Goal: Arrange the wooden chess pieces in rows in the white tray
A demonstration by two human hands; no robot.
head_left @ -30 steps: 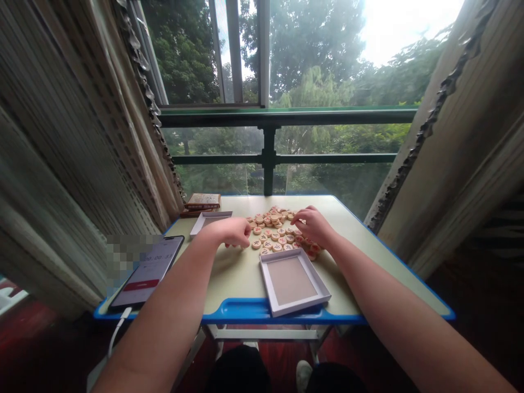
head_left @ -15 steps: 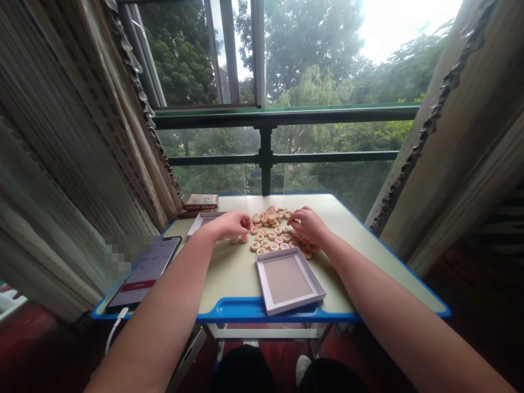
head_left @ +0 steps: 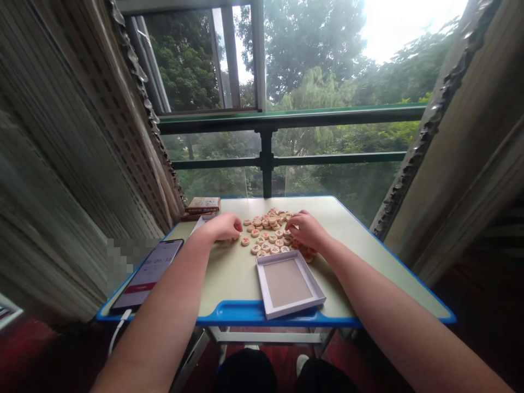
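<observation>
Round wooden Chinese chess pieces (head_left: 272, 236) with red and black characters lie in a loose cluster mid-table, heaped at the far side. My left hand (head_left: 226, 226) is left of the cluster, fingers curled together and pointing down; what they hold, if anything, is hidden. Just right of its fingertips lies a single red-marked chess piece (head_left: 245, 241). My right hand (head_left: 306, 227) reaches over the cluster's right side with bent fingers, their tips down among the pieces. Whatever is under that palm cannot be seen. A shallow white box tray (head_left: 265, 289) sits in front of the pieces.
Behind my left hand, another white box part (head_left: 200, 224) is partly covered. Small brown boxes (head_left: 202, 204) are stacked at the far left corner. A phone (head_left: 149, 273) showing a timer lies at the left edge with a white cable (head_left: 117, 331). A blue rim (head_left: 241, 311) borders the table.
My left hand has shifted slightly left and down, away from the cluster, uncovering pieces at its left side. My right hand stays nearly in place over the pieces. The view has moved a little.
</observation>
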